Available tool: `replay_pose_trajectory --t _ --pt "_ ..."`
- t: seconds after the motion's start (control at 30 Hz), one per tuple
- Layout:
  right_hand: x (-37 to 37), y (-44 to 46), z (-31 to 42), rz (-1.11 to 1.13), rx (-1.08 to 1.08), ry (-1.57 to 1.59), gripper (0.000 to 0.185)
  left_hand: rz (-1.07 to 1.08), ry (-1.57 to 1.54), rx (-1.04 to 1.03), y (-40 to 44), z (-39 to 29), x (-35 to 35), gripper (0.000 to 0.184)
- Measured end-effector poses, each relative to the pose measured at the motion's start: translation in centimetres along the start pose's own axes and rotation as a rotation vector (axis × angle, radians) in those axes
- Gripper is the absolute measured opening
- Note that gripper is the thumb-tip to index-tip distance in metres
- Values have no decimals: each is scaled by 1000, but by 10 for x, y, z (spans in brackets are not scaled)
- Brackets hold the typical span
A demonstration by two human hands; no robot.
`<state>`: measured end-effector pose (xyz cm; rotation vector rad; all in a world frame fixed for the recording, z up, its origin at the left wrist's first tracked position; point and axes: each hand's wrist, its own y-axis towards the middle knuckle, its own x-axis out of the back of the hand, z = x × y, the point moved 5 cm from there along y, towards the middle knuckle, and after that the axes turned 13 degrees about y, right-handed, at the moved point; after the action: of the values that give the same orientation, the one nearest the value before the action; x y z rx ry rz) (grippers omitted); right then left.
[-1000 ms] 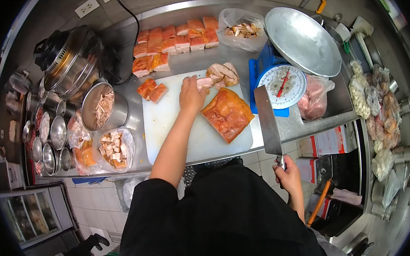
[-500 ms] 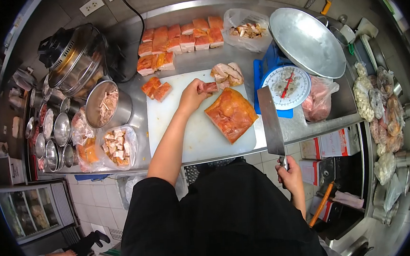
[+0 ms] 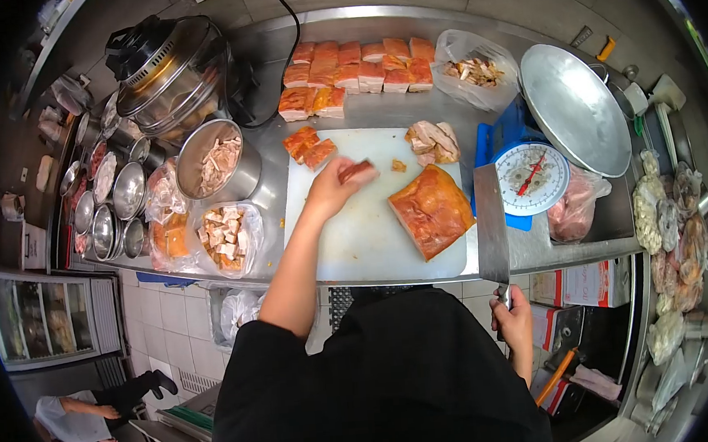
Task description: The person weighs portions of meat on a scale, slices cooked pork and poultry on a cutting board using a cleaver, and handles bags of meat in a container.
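Over the white cutting board, my left hand is closed on a reddish-brown piece of meat, slightly blurred. My right hand grips the handle of a cleaver, its broad blade upright beside the scale. A large block of roast pork with browned skin lies on the board's right side. Paler cut meat sits at the board's upper right corner, with a small scrap below it. Smaller skin-on pork chunks rest at the upper left corner.
Rows of cut pork blocks line the back of the steel counter. A blue dial scale with a metal pan stands right. To the left are a pot of shredded meat and a bag of cubes. Another person is at lower left.
My left hand has drawn the piece of meat leftward, away from the pork block and paler meat. A small scrap now shows on the board. The cleaver stays in my right hand; the view has shifted.
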<state>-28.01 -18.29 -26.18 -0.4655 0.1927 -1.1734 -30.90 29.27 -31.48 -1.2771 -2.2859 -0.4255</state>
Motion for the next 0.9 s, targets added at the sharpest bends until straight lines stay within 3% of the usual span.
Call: replay_pose_trajectory --t 0.03,0.1,0.17,0.23,0.27,0.33,0.37,0.43,0.47,0.57,0.63,0.67,0.73,0.87,0.9 --pt "-1 1 0 0 0 0 16 0 0 0 -10 4 11 35" --pt "-2 4 1 19 30 -7 16 276 225 210 -29 19 20 36" --pt "-6 7 6 31 43 -34 16 209 318 183 -26 16 37 38" --pt "-9 8 12 36 55 -62 17 -67 559 129 -11 -8 71 57" --pt "-12 8 15 39 59 -78 17 -68 554 129 0 -6 74 57" --pt "-17 6 20 42 66 -98 17 -324 953 -6 25 -13 89 81" --pt "-20 5 22 47 64 -88 17 -326 949 -6 38 -11 90 81" --pt "-24 2 25 41 68 -76 17 111 991 219 61 6 75 98" --pt "-26 -1 25 41 73 -86 16 115 990 206 65 4 72 98" --pt "-32 -12 18 20 60 -74 16 149 963 142 70 9 59 99" --pt "-32 -17 15 -31 65 -39 16 51 605 65 81 21 47 97" --pt "-33 -21 12 -25 53 -56 16 74 605 20 85 14 44 97" --pt "-30 -28 3 -29 35 -34 18 196 -223 97 89 -10 29 91" --pt "-22 -34 14 -36 17 -101 22 298 -301 -74 75 -174 40 88" --pt "-17 -31 16 -52 30 -88 22 283 -225 -257 73 -219 40 89"
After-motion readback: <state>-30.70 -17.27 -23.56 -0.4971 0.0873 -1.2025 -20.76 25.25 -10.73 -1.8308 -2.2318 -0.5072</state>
